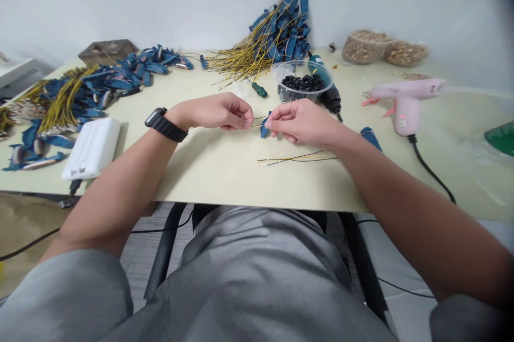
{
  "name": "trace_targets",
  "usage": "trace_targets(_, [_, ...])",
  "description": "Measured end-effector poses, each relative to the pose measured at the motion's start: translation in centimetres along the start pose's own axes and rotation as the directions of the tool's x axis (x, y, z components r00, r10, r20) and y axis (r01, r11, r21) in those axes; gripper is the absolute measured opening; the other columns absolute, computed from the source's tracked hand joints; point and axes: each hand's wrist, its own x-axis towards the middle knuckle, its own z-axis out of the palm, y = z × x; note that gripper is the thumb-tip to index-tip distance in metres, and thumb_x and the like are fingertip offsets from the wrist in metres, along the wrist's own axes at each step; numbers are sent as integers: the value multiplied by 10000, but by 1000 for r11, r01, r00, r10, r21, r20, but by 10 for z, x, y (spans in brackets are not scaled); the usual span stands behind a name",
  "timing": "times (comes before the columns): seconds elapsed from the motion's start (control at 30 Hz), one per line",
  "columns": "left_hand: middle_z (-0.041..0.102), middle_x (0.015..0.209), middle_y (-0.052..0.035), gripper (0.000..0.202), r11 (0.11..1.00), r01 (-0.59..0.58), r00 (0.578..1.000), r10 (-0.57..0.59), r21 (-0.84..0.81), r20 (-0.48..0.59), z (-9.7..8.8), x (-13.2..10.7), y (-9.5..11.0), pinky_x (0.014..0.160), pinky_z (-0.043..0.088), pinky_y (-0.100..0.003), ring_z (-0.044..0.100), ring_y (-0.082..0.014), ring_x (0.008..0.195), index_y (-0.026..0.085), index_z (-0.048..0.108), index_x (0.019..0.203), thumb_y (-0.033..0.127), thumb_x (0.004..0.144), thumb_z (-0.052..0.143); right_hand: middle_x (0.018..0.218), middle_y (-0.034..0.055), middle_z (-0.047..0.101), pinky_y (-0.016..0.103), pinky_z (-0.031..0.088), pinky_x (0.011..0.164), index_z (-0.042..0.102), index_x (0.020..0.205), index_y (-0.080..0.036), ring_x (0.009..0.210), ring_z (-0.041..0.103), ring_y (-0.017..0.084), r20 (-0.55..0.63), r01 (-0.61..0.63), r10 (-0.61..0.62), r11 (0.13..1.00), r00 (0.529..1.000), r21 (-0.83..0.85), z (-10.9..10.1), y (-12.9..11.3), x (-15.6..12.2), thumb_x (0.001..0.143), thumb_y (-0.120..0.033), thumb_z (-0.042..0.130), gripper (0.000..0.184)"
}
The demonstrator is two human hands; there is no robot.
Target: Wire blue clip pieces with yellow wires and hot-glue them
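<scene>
My left hand [228, 112] is closed in a pinch on thin yellow and black wires [257, 122] above the middle of the table. Close by on the right, my right hand [299, 122] pinches a small blue piece [264, 127] from which the wires run. Its far side is hidden by my fingers. Below my right hand, another set of yellow and black wires [295, 159] lies on the table, passing under my right wrist toward a blue piece [370, 137].
A clear tub of small black parts [303, 85] stands behind my hands, with a green screwdriver [259, 90] beside it. A pink glue gun [405, 98] is at right. A white power bank [92, 147] and piled blue pieces with wires [281, 26] lie left and behind.
</scene>
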Motion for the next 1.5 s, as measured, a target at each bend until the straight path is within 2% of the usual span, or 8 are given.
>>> trace_targets(0.2, [559,740,6,92,1000,-14,1000,14,17,-4,3,3,-4,641,356,-268,463,-112,626,185,741,905,246,958,784,809,57,831,265,362,489,801,859,-166,515,507,71,-6,-3,3,1000,1000,4,-2,1,-1,1045,-86,849,209])
trace_targets(0.37, [764,922,-38,226,988,-64,993,77,144,-92,7,7,-5,732,437,-273,588,-146,754,187,846,1120,334,959,786,759,37,797,291,328,526,813,824,-174,523,478,74,-22,24,-25,999,999,-40,-5,2,0,1002,-103,871,200])
trace_targets(0.47, [816,959,-49,267,970,-81,983,116,231,-140,10,10,-6,748,449,-273,632,-167,797,207,887,1142,386,982,771,750,37,793,306,345,567,828,803,-178,562,503,88,-23,40,-42,996,999,-82,-8,4,1,985,-109,875,200])
trace_targets(0.6, [788,874,-38,264,955,-95,978,142,281,-153,13,13,-8,719,436,-281,629,-177,771,220,916,1116,407,998,773,765,50,803,310,363,597,837,807,-182,617,537,112,-29,48,-51,993,998,-105,-11,5,2,998,-115,855,204])
trace_targets(0.87, [705,867,-34,433,955,-17,992,53,296,-116,14,13,-8,666,354,-275,508,-147,706,160,898,1252,495,1118,658,767,52,799,321,344,599,826,791,-189,605,502,112,-20,46,-49,991,999,-128,-11,5,2,998,-128,867,220])
trace_targets(1.07, [704,897,-46,421,955,-41,988,83,294,-133,17,14,-8,678,362,-276,519,-156,730,178,902,1228,500,1114,657,759,50,794,323,362,605,827,786,-194,611,524,119,-10,48,-50,993,999,-112,-11,7,3,976,-119,869,209])
trace_targets(1.23, [615,796,-15,441,960,-29,991,63,280,-114,18,14,-6,651,340,-279,449,-146,680,162,899,1250,499,1119,646,745,46,791,310,372,613,836,783,-192,634,548,125,-17,51,-53,992,998,-116,-11,7,4,977,-90,829,219])
trace_targets(1.5, [532,694,26,386,964,-48,987,86,261,-136,20,14,-4,629,311,-279,382,-125,629,158,901,1192,446,1121,653,758,43,797,315,305,549,881,843,-182,543,445,88,-22,-1,-2,992,1000,-123,-10,8,3,962,-118,848,139])
